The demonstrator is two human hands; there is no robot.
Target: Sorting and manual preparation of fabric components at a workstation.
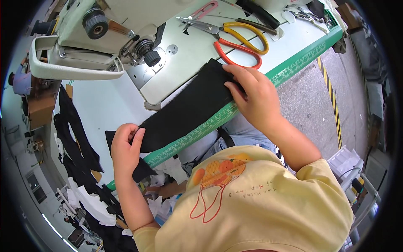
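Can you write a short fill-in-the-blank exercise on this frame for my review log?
1. Both hands press a strip of ____ fabric on the sewing table.
2. The right hand lies just below the scissors with orange and ____ handles.
3. The left hand grips the strip's end near the table's ____ ruler edge.

Missing words: black; yellow; green

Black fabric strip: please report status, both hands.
Left hand pinches black fabric strip at one end. Right hand presses the other end. Scissors lie beyond, apart.
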